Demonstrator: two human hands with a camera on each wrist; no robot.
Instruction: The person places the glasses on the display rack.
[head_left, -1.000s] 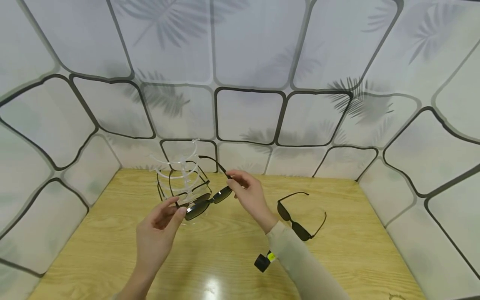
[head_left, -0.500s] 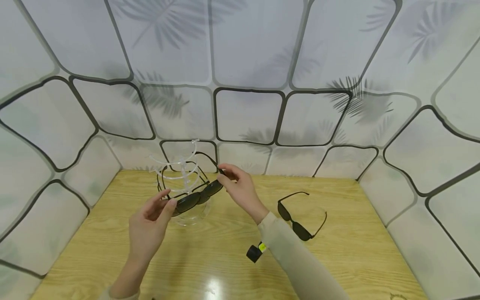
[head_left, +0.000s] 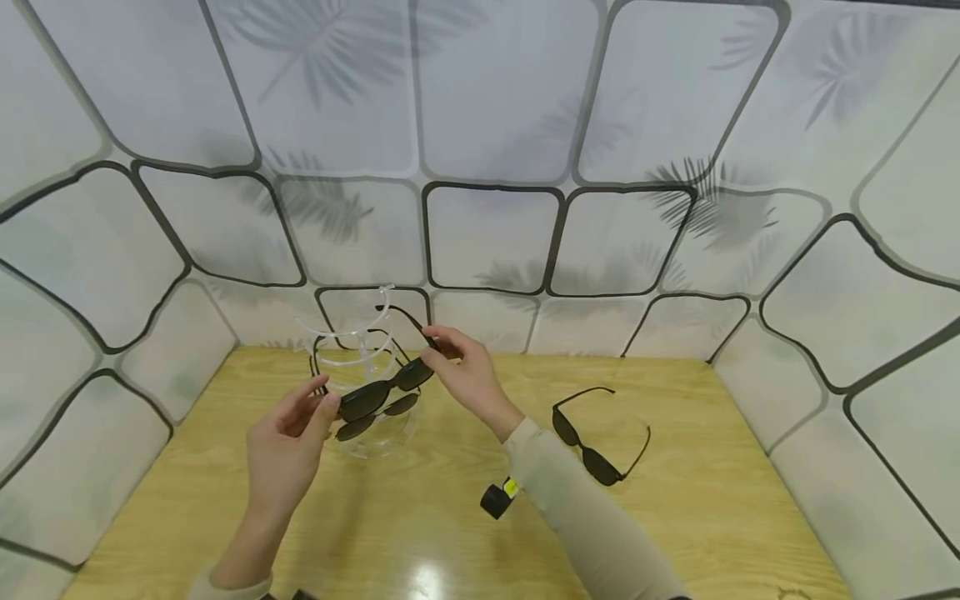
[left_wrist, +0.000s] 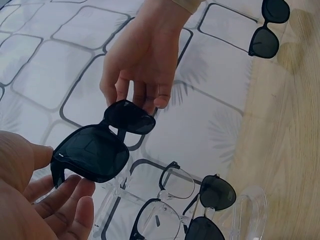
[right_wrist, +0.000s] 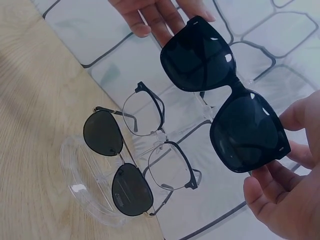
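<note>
Both hands hold one pair of black sunglasses [head_left: 365,402] with dark lenses, in front of a clear plastic glasses stand [head_left: 365,367]. My left hand [head_left: 283,450] pinches the left hinge end, and my right hand [head_left: 467,379] grips the other end near the temple. In the right wrist view, clear-lens glasses [right_wrist: 170,165] with dark upper rims sit on the stand. Below them hang thin-rimmed sunglasses [right_wrist: 132,190] on a lower tier. The held sunglasses are level with the stand's middle; whether they touch it I cannot tell.
Another pair of black sunglasses [head_left: 600,465] lies on the wooden table [head_left: 420,517], right of the stand, temples unfolded. A small black device [head_left: 496,502] is at the right wrist. Patterned wall panels [head_left: 487,237] enclose the table at the back and sides.
Both hands have moved left and slightly up with the sunglasses, closer to the stand. The thin-rimmed sunglasses on the lower tier now show beneath them. The pair on the table stays put.
</note>
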